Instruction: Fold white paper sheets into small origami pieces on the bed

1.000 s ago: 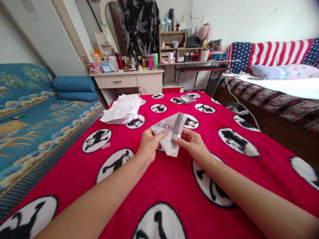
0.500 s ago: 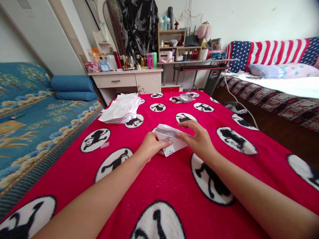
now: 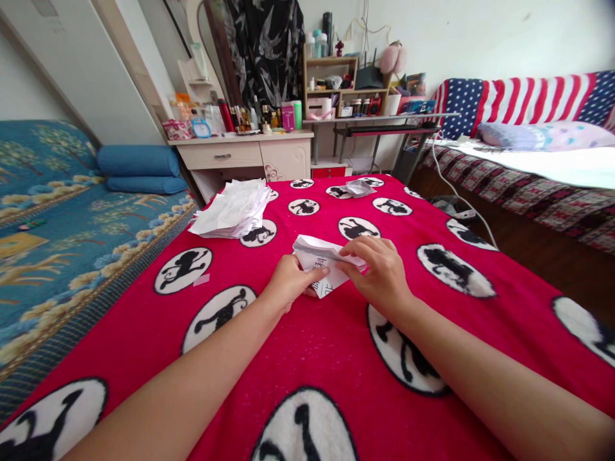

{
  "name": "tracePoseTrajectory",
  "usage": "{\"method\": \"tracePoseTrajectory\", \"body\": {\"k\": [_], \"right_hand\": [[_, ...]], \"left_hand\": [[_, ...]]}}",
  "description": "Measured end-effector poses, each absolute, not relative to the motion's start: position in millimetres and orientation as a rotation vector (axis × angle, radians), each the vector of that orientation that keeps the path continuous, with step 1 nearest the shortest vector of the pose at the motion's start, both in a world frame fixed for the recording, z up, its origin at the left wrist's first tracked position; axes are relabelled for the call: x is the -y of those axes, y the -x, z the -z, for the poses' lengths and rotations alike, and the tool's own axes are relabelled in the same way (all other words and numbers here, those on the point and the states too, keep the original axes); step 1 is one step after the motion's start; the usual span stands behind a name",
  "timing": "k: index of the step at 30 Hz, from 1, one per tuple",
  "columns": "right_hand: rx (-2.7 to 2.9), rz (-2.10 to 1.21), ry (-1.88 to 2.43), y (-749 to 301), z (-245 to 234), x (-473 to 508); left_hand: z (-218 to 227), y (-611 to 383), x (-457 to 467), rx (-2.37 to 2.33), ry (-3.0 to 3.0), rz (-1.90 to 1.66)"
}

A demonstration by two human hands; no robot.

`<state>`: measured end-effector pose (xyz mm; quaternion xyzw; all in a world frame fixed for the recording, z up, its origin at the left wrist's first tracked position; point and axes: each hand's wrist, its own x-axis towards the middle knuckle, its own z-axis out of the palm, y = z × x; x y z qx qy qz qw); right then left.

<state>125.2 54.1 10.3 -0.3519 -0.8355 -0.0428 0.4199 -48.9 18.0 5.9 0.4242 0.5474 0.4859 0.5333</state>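
Observation:
A folded sheet of white paper point(image 3: 319, 264) with black printed characters is held between my two hands, just above the red blanket. My left hand point(image 3: 295, 280) grips its left side, thumb on top and the other fingers underneath, mostly hidden. At the right side my right hand point(image 3: 377, 266) pinches the upper edge between thumb and fingers. Along the top of the paper runs a raised fold. Beyond my left hand lies a stack of loose white papers point(image 3: 233, 208). Farther back to the right sits a small folded paper piece point(image 3: 359, 188).
The red blanket point(image 3: 288, 358) with black-and-white oval figures covers the surface before me. A small paper scrap point(image 3: 201, 280) lies on its left part. Left stands a blue sofa point(image 3: 96, 237); right, a bed point(image 3: 528, 160). Behind are a dresser point(image 3: 235, 153) and a desk point(image 3: 379, 120).
My right hand's fingers have come down and closed on the paper's upper right edge. That top flap now looks folded over more. My left hand keeps its hold.

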Motion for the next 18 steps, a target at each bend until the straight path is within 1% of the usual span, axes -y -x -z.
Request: {"method": "tracePoseTrajectory", "body": {"k": [5,10,18], "right_hand": [[2.158,0.051,0.890,-123.1,-6.6,-53.1],[2.158,0.046,0.842,-121.0,-4.1,-51.2],[2.289,0.205,0.767,-117.9,-9.3,-45.9]], "left_hand": [[-6.0,47.3,-16.9,-1.291,-1.080,-1.106],[-5.8,44.8,-16.9,-1.257,-1.025,-1.117],[-10.5,43.0,-13.5,-1.106,-1.018,-1.083]]}}
